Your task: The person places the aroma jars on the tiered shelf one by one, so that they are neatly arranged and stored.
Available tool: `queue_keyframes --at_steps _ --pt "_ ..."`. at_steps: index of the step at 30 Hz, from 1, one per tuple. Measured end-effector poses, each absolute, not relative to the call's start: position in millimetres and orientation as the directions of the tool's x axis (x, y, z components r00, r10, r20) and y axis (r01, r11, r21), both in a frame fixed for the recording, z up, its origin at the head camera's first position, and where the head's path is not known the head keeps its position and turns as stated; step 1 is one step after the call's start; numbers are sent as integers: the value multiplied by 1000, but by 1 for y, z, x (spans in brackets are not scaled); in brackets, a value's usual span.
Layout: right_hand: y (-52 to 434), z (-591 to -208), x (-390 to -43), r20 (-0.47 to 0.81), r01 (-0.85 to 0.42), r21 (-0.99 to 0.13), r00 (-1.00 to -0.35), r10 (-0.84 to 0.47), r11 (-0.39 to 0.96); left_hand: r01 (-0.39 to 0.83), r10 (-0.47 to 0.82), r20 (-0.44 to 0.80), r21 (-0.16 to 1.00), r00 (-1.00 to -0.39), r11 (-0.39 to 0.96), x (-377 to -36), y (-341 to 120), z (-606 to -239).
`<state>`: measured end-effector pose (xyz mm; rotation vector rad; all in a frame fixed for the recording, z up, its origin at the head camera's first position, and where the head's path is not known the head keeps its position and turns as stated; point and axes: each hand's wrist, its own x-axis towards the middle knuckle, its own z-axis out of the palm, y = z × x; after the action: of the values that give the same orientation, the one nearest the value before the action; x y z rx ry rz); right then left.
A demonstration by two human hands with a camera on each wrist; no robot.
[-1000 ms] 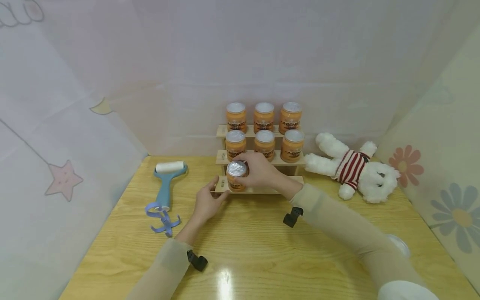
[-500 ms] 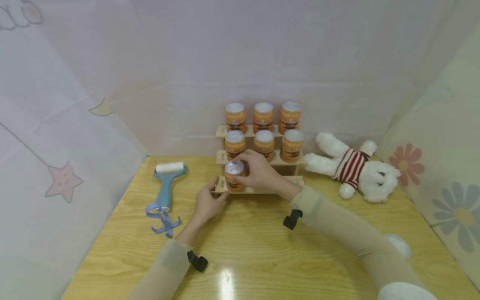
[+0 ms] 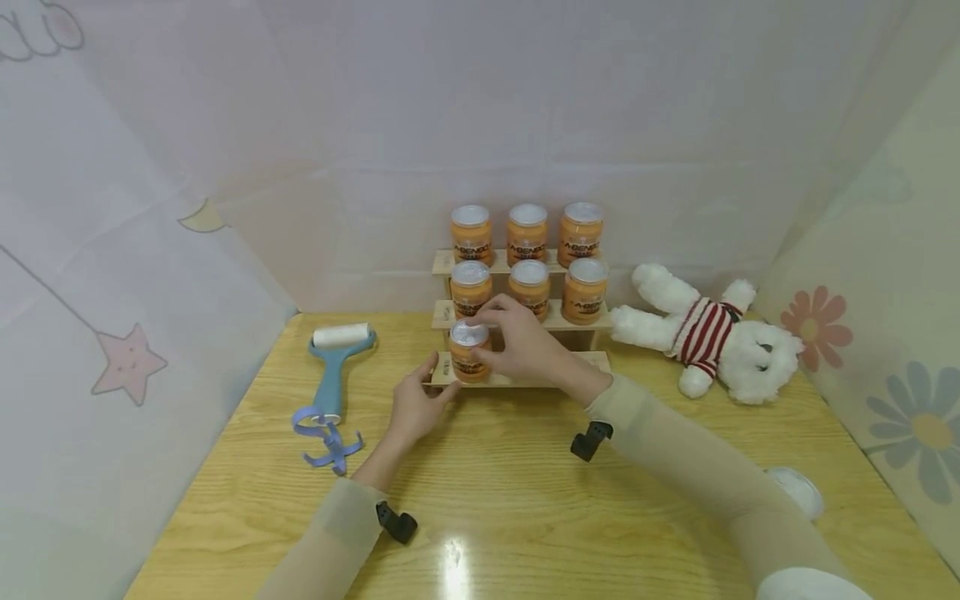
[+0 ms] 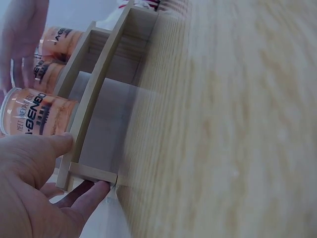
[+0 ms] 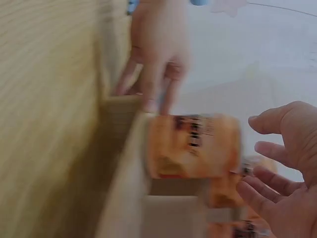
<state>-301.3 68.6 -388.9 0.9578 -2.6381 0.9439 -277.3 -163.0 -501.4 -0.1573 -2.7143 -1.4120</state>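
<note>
An orange jar with a silver lid (image 3: 467, 354) (image 4: 42, 115) (image 5: 193, 146) stands at the left end of the bottom step of a three-step wooden rack (image 3: 577, 360) (image 4: 99, 99). My right hand (image 3: 495, 337) (image 5: 247, 153) hovers at the jar's right side. In the right wrist view its thumb and fingers are spread, with a gap to the jar. My left hand (image 3: 438, 379) (image 4: 59, 173) pinches the rack's left front corner, thumb on the front lip and fingers round the end.
Several more orange jars (image 3: 528, 283) fill the two upper steps. A blue lint roller (image 3: 330, 371) lies on the wooden table (image 3: 510, 500) at the left. A white plush toy in a striped shirt (image 3: 705, 337) lies right of the rack, with a white dish (image 3: 798, 492) nearer right.
The jar has shifted slightly left and settled on the bottom step. My right hand's fingers have loosened off it. The left hand has stayed on the rack's corner.
</note>
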Motion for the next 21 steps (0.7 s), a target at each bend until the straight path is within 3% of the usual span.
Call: queue_keyframes --at_steps 5,8,14,21 --pt "97 -354 -299 529 -668 -469 -736 -423 577 116 42 112 814 -993 569 -272 -163 -500" --pt "119 -331 -304 565 -646 -447 -740 -364 619 111 32 113 814 -993 569 -272 -164 -500" --pt "166 -306 -312 507 -596 -437 -782 -363 673 115 39 113 805 -993 581 -273 -164 -500" --pt "209 -312 -320 364 -485 -493 -869 -335 722 121 46 115 810 -992 574 -273 -161 -500"
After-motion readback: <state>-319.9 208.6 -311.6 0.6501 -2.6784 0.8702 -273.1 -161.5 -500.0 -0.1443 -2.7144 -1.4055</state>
